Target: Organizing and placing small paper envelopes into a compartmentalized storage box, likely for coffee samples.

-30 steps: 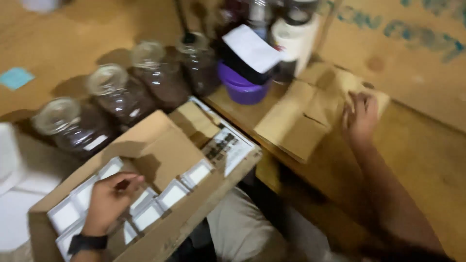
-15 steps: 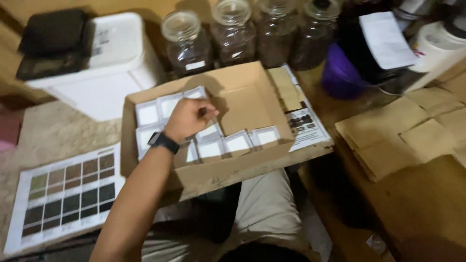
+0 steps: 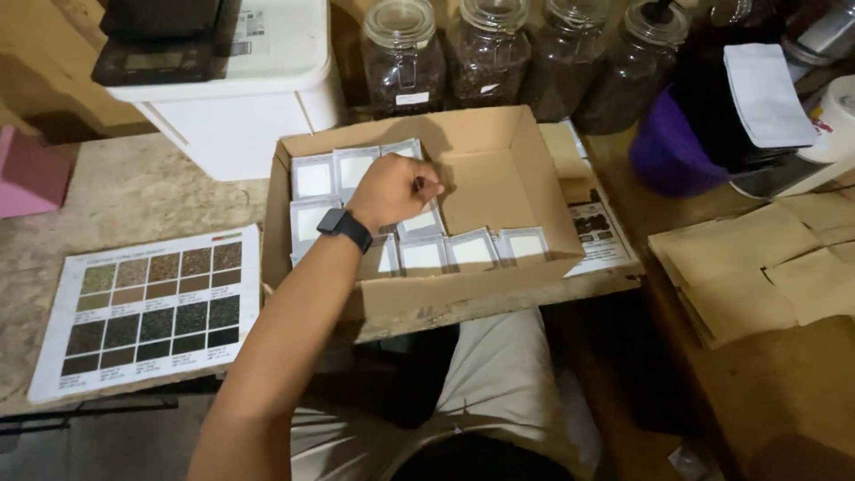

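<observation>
Change since half a second ago: the view sits slightly lower and closer; our left hand remains inside the cardboard box, its fingers now more tightly bunched. A second ago our right hand lay on the brown paper sheets; it has since left the view.

Left hand: loosely closed, fingertips pinched together over the small white trays, resting on one in the middle row. We cannot tell whether it actually grips that tray. A black wristwatch sits on the wrist.

Right hand: out of sight.

Count:
- Cardboard box, open: one, directly under the hand.
- Small white trays: about nine visible, ringing the hand behind, left and in front; some are hidden beneath it.
- Glass jars of dark contents: four, beyond the hand.
- Colour chart sheet: one, left of the forearm.
- White plastic bin: one, beyond and left, with a black device on top.
- Purple bowl: one, far right.
- Brown paper sheets: a stack, far right.
</observation>
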